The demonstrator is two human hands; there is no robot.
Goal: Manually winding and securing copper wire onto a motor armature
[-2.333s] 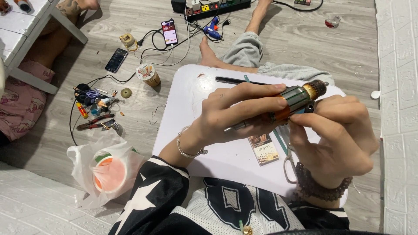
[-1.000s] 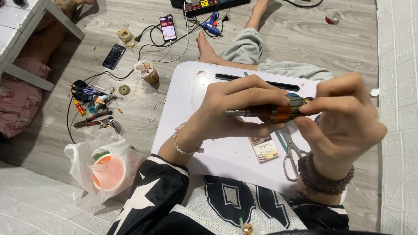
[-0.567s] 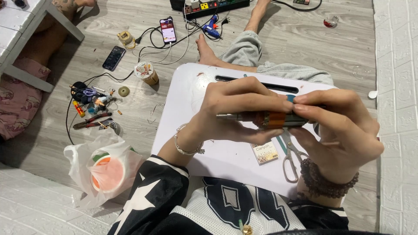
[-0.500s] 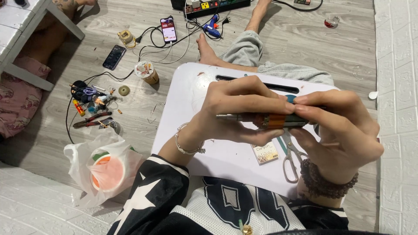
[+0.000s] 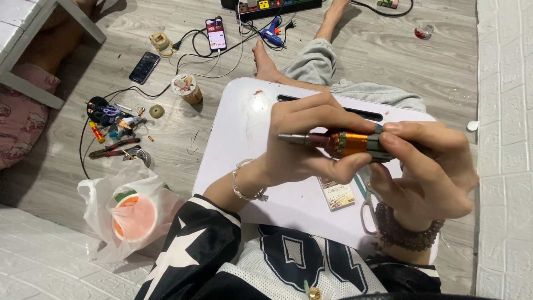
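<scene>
Step in hand: both hands hold a small orange-and-dark cylindrical tool (image 5: 350, 143) above the white lap tray (image 5: 239, 128); judged as fitting or twisting its parts together.
Left hand (image 5: 311, 141): closed around the tool's front/mid section, thumb under, fingers over the top; metal tip sticks out to the left, pointing horiz.
Right hand (image 5: 430, 166): closed on the tool's rear end, fingertips pinching the dark part.
Tool position: held in air, roughly level, over the tray's centre; not touching the tray.
Next move, est.: needs a steady left-hand hold while the right turns or presses the rear part; axis kept straight so the parts do not bind.
Package, tray: small flat box (image 5: 337, 194), cream w/ dark print, lies just below the hands, next to scissors (image 5: 367, 206) w/ pale handles.
Bag, floor left: thin white plastic bag (image 5: 119, 214), a round orange-and-green lidded container inside.
Cup: lidded drink cup (image 5: 186, 89), brown body, printed lid, beside the tray's left corner.
Phones: one w/ lit screen (image 5: 216, 34) on a cable, one dark (image 5: 144, 67), both on the floor, top left.
Misc.: blue glue gun (image 5: 272, 36) near a power strip (image 5: 277, 4), top edge.
</scene>
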